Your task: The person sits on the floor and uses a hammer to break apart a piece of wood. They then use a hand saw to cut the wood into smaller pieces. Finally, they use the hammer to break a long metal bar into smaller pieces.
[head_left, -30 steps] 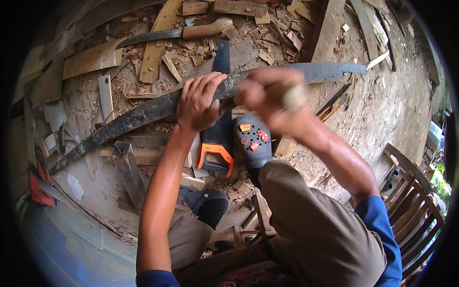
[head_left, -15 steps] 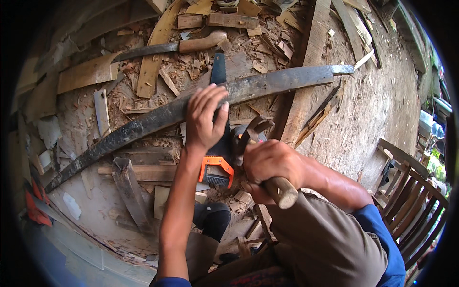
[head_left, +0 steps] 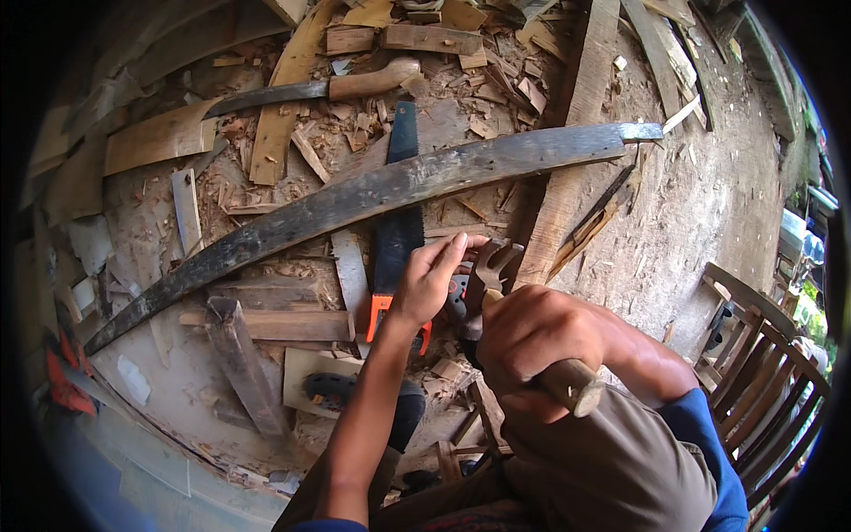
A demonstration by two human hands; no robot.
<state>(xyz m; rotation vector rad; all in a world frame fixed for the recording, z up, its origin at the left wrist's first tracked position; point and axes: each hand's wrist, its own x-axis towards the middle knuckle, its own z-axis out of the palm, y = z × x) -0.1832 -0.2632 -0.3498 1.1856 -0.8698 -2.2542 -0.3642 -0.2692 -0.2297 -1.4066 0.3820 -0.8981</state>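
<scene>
My right hand [head_left: 550, 346] is wrapped round the wooden handle of a claw hammer [head_left: 490, 266], its metal claw pointing up and away from me. Beside the hammer head, the fingers of my left hand [head_left: 432, 277] are drawn together; whatever may be between the fingertips is hidden. Beyond both hands lies a long, dark, curved wooden beam [head_left: 355, 191], tapering at the left and narrowed to a tongue at the right. Under it passes a dark-bladed handsaw [head_left: 399, 238] with an orange handle, partly covered by my left wrist.
A long knife [head_left: 377, 80] with a wooden handle rests on scraps at the back left. A thick plank [head_left: 567, 168] runs under the beam's right part. Wood chips and offcuts litter the ground. A slatted wooden chair [head_left: 767, 381] stands at the right, a short post [head_left: 244, 363] at the left.
My left hand has left the beam and come back and right to the hammer head. My right hand has shifted slightly right and nearer with the hammer.
</scene>
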